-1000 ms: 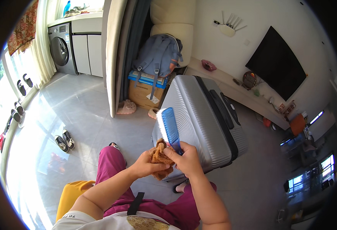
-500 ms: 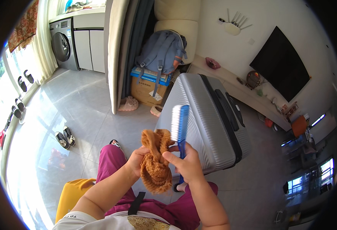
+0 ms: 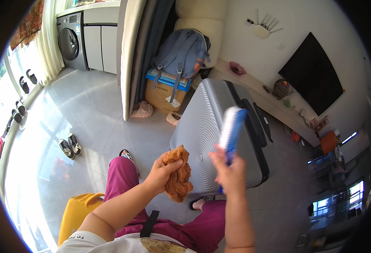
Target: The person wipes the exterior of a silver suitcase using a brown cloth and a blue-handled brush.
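Observation:
A bunched, fuzzy brown cloth-like piece (image 3: pixel 179 180) is in my left hand (image 3: pixel 158 175), with the thumb pressed over its front; what exactly it is cannot be made out. My right hand (image 3: pixel 231 175) is closed round the handle of a blue brush (image 3: pixel 233 133) with white bristles, which points upward and is smeared by motion. Brush and brown piece are apart. Just beyond both hands stands a large grey ribbed suitcase (image 3: pixel 198 156).
Dark shoes (image 3: pixel 70 146) lie on the grey tiled floor to the left. A blue-grey backpack (image 3: pixel 181 52) rests on a cardboard box (image 3: pixel 162 96) beside pink slippers (image 3: pixel 142 109). Something yellow (image 3: pixel 78 213) is by my left side. A washing machine (image 3: pixel 71 42) stands far left.
My right hand has drawn the brush away to the right, off the brown piece. The brown piece now sits more crumpled in my left hand, slightly to the right.

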